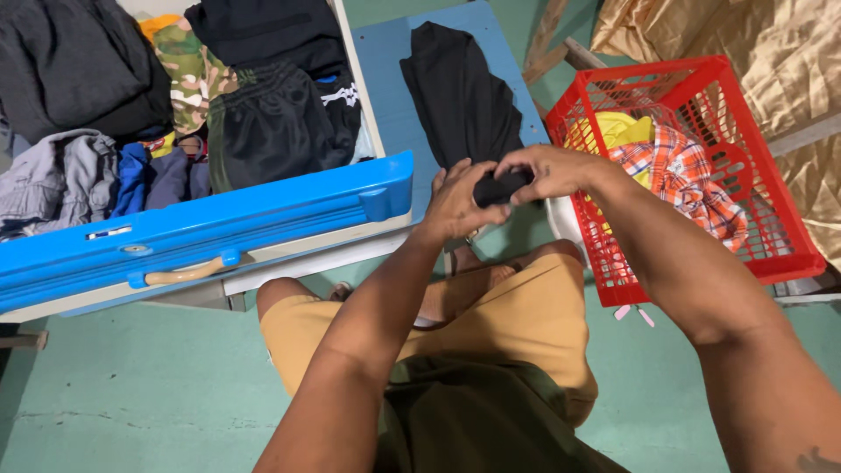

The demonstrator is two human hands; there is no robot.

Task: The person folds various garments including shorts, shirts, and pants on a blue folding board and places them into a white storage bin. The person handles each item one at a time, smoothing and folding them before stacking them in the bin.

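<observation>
A black garment [460, 92] lies stretched along a blue board [390, 61] in front of me. Its near end is bunched up between both my hands. My left hand [455, 201] grips that end from the left side and my right hand [547, 171] pinches it from above and the right. I am seated, with my knees in tan shorts under my arms.
An open blue drawer [228, 223] at the left is packed with folded clothes, several dark, one camouflage. A red plastic basket [701, 88] at the right holds a yellow piece and an orange plaid shirt [683, 175]. Tan fabric lies at the top right. The floor is green.
</observation>
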